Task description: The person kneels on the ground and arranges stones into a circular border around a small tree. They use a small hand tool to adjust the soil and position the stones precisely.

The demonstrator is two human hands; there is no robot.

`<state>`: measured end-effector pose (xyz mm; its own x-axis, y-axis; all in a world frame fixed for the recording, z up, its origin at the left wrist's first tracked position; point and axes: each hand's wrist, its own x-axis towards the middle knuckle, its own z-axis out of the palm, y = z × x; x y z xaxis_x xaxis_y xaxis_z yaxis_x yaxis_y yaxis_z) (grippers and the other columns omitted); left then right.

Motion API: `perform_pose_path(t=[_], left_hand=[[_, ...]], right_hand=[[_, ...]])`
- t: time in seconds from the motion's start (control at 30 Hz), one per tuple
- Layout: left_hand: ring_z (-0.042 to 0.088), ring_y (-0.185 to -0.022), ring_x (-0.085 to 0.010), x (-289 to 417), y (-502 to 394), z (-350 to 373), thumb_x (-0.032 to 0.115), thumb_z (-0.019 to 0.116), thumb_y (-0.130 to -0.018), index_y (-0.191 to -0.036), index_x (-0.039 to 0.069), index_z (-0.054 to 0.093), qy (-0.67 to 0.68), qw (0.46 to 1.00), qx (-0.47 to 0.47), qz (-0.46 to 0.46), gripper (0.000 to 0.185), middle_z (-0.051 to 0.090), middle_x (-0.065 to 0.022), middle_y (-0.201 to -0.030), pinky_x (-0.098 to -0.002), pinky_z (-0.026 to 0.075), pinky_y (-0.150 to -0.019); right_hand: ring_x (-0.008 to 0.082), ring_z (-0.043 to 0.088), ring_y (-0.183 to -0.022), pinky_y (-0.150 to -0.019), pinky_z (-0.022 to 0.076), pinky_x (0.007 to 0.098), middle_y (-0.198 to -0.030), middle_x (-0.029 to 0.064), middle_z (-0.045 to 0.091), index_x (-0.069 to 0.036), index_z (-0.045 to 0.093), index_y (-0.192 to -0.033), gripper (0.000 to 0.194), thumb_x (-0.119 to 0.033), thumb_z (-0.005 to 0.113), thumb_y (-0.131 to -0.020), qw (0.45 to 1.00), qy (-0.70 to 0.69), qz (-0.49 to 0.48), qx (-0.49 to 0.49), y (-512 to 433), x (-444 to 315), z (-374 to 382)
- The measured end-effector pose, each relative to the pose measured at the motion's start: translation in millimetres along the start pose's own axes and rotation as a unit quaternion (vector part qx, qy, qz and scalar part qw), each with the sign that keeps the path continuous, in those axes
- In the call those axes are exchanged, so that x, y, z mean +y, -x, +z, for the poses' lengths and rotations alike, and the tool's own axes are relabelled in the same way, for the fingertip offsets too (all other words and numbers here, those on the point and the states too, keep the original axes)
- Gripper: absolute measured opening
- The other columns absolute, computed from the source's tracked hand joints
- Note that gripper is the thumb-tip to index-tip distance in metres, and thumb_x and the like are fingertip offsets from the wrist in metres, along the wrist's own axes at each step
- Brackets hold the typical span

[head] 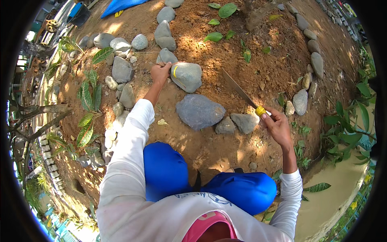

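My right hand (276,125) grips the yellow handle (260,111) of a long knife like a machete. Its dark blade (239,88) slants up and left over loose brown soil. My left hand (160,74) reaches to the left side of a rounded grey stone (186,77) with a yellow mark on it. Thumb and fingers are close together by a thin brown strand, too small to tell whether it is pinched. Behind that hand lies another grey stone (167,56). A large dark bluish stone (200,111) rests nearer my knees, with two smaller stones (245,122) to its right.
Stones (317,65) edge the soil bed on the right, and more stones (122,70) line the left. Leafy plants (87,101) grow at left. Green leaves (214,37) lie around a tree trunk (257,16). A pale ledge (329,202) curves at lower right.
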<state>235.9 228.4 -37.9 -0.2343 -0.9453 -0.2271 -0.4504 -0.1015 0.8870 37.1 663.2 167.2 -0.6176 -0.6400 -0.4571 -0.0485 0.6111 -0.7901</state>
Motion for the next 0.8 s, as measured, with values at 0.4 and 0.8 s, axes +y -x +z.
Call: perform_pose_path(t=[0.4, 0.8], left_hand=[[0.052, -0.06, -0.0125, 76, -1, -11, 0.037, 0.068, -0.088, -0.079, 0.002, 0.064, 0.016, 0.976, 0.088, 0.201, 0.037, 0.063, -0.0057, -0.068, -0.0307, 0.044, -0.057], [0.067, -0.098, -0.0279, 86, 71, 137, 0.012, 0.065, -0.085, -0.113, 0.002, 0.062, -0.646, 0.518, -0.472, 0.302, 0.03, 0.067, -0.0171, -0.107, -0.037, 0.056, -0.079]], right_hand=[[0.0271, 0.07, -0.072, -0.07, 0.0545, 0.0413, -0.094, 0.0166, 0.071, -0.016, 0.061, -0.13, 0.044, -0.034, 0.063, -0.09, 0.909, 0.391, -0.122, -0.073, -25, 48, 52], [0.0047, 0.051, -0.06, -0.053, 0.0434, 0.0234, -0.079, 0.0019, 0.066, -0.005, 0.062, -0.128, 0.038, -0.025, 0.061, -0.095, 0.997, 0.019, -0.011, -0.071, 13, 11, -49]])
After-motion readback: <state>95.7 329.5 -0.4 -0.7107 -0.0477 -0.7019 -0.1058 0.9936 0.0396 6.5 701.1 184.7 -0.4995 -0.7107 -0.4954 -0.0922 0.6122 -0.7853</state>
